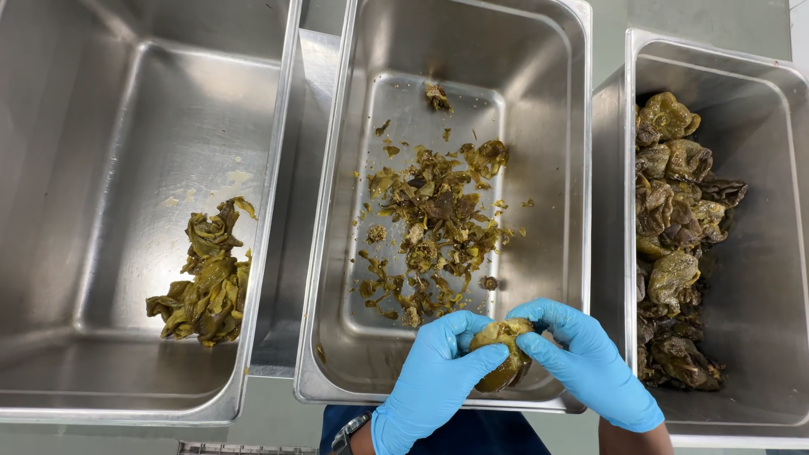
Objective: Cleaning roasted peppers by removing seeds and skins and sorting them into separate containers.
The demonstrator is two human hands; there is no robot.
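Both my hands in thin light-blue disposable gloves, left hand (pixel 434 371), right hand (pixel 590 358), snug down to the fingers (pixel 472 324), wrinkled at the knuckles. Dark wristwatch (pixel 354 430) on left wrist. Dark blue garment (pixel 472 434) below.

You are standing in a commercial kitchen or food-prep room. Three deep stainless-steel pans fill the frame side by side: the left pan (pixel 278 101), the middle pan (pixel 573 126) and the right pan (pixel 784 168). Each holds roasted green peppers, skins or scraps in bulk. Your hands at the lower centre wear blue disposable gloves (pixel 430 379), as food handlers do.
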